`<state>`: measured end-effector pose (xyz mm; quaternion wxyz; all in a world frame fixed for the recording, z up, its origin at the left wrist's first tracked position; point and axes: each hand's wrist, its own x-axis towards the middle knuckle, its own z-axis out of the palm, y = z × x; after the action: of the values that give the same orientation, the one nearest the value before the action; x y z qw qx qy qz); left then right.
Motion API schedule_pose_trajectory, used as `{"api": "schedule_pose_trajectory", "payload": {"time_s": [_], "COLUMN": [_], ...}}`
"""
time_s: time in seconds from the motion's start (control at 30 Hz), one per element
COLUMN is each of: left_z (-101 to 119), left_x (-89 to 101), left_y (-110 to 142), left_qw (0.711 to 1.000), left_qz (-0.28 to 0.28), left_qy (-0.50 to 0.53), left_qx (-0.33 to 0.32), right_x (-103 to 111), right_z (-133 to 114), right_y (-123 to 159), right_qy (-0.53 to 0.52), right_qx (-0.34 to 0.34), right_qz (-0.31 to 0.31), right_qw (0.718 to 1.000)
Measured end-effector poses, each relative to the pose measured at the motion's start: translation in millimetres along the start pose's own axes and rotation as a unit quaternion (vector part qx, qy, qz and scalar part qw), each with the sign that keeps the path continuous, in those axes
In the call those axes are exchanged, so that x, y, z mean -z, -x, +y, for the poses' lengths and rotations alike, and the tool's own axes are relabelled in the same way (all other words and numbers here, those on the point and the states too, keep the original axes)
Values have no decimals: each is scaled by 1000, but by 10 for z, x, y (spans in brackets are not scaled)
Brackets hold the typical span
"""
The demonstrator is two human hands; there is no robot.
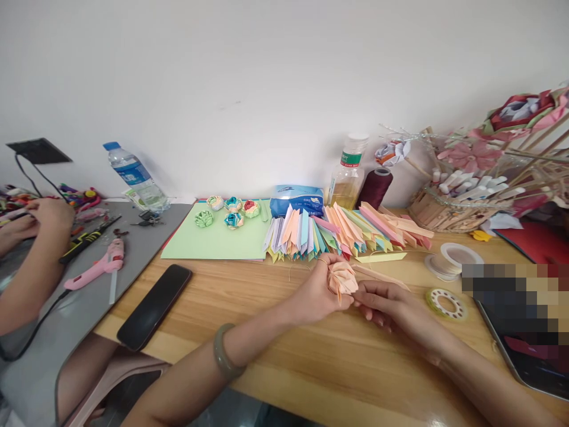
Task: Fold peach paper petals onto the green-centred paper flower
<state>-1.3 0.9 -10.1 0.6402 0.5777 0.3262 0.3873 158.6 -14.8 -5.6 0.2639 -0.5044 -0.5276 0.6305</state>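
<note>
My left hand point(316, 292) is closed around a peach paper flower point(342, 277) and holds it just above the wooden table point(249, 320). My right hand point(386, 300) meets it from the right, fingers pinched at the flower's base where a thin wooden stick point(382, 276) runs off to the right. A green bangle point(223, 352) sits on my left wrist. Just behind my hands lies a fanned row of folded coloured paper strips point(342, 232).
Several finished paper roses point(229, 212) rest on a green sheet point(217, 240). A black phone point(154, 305), a pink glue gun point(95, 270), a water bottle point(136, 177), tape rolls point(447, 303), a thread spool point(376, 187) and a basket of flowers point(462, 204) surround them. Another person's arms point(31, 255) work at the left.
</note>
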Motion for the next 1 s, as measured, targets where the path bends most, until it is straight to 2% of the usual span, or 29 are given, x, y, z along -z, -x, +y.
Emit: {"api": "schedule_pose_trajectory", "payload": {"time_s": [0.07,0.13,0.17,0.27,0.33,0.5,0.7,0.77,1.0], "left_z": [21,30,26,-11,-42,-51,36,64,76], "left_x": [20,30,31,26,21,7,22,28,29], "left_y": [8,17,23,42,54,64,58,61,64], "left_qw": [999,998,996,991,988,985,970,966,943], "left_qz": [10,9,5,11,19,13,48,66,95], "left_qy": [-36,-63,-74,-120,-146,-171,-226,-232,-298], "left_qx": [4,26,42,52,45,15,-73,-91,-115], "right_x": [27,36,32,2,-11,17,18,10,-10], "right_z": [-8,-27,-37,-49,-36,3,-76,-88,-16], "right_y": [20,57,78,118,117,80,98,104,60], "right_qy": [116,203,226,297,331,329,245,232,241], "right_qx": [41,139,198,341,374,370,297,282,288], "right_qz": [71,181,199,147,118,167,169,162,158], "right_qw": [990,952,933,880,858,853,907,917,913]}}
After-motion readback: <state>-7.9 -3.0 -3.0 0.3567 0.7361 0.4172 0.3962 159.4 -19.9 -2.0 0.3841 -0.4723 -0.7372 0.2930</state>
